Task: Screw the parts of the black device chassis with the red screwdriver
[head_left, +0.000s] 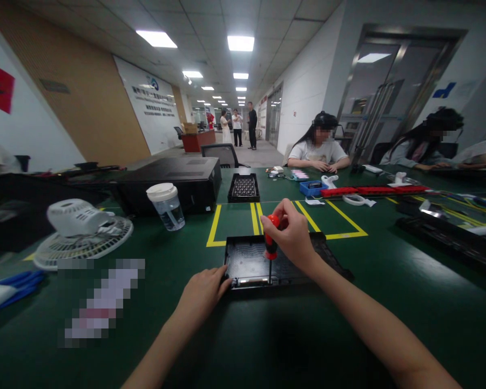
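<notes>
My right hand (290, 233) grips a red and black screwdriver (271, 244), held upright with its shaft pointing down. The shaft's tip reaches the near side of a shallow black plastic panel (249, 254) lying on the green table. Beside the tip, a light metallic strip (249, 281) runs along the panel's near edge. My left hand (206, 288) rests at the panel's near left corner, thumb and fingers apart against the edge. Whether a screw sits under the tip is too small to tell.
Left of the panel stand a lidded plastic cup (168, 208), a white fan (83, 229) and a large black case (168, 181). Beyond are a black compartment tray (243, 189), a blue bin (314, 188) and a red bar (372, 190). A person (319, 146) sits across the table.
</notes>
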The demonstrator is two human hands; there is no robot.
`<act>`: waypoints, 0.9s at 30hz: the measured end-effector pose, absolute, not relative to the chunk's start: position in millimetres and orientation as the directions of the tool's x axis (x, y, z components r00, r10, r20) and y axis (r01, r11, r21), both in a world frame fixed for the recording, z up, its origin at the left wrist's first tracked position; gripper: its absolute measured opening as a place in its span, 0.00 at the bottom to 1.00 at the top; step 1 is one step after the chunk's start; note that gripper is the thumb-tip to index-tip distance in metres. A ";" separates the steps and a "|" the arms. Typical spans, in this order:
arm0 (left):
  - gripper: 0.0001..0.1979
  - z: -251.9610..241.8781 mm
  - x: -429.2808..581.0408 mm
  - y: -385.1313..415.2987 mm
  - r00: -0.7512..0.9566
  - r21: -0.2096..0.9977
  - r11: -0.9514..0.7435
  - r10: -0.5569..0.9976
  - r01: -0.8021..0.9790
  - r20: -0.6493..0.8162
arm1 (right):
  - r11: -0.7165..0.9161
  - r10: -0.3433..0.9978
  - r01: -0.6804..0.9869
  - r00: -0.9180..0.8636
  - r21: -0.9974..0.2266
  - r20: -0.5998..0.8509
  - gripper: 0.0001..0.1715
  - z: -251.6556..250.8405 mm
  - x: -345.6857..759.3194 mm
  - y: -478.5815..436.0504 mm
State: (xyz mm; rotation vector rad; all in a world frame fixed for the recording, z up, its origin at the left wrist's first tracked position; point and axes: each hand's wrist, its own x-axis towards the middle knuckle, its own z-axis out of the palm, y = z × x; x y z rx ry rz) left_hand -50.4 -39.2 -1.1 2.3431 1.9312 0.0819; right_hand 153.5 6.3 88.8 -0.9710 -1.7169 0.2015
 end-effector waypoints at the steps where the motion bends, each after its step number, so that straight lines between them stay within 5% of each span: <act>1: 0.22 -1.2 -50.7 -39.2 0.196 0.114 -0.193 0.980 0.975 -0.019 | 0.659 0.685 0.499 -0.090 -0.563 0.723 0.12 89.0 154.3 6.8; 5: 0.23 -2.3 -52.5 -39.5 0.209 0.123 -0.206 0.978 0.971 -0.011 | 0.708 0.681 0.436 -0.213 -0.555 0.701 0.12 89.4 159.0 10.7; 11: 0.23 -2.6 -52.8 -40.7 0.203 0.124 -0.200 0.979 0.972 -0.012 | 0.672 0.739 0.202 -0.241 -0.712 0.629 0.15 85.6 168.1 22.7; 20: 0.22 0.3 -50.6 -41.1 0.210 0.120 -0.206 0.978 0.971 -0.018 | 0.293 0.801 -0.454 -0.365 -0.841 0.476 0.09 74.0 173.4 45.2; 27: 0.22 -5.5 -53.7 -39.3 0.209 0.125 -0.209 0.978 0.970 0.014 | 0.118 0.761 -0.537 -0.492 -0.835 0.424 0.05 67.3 178.0 52.8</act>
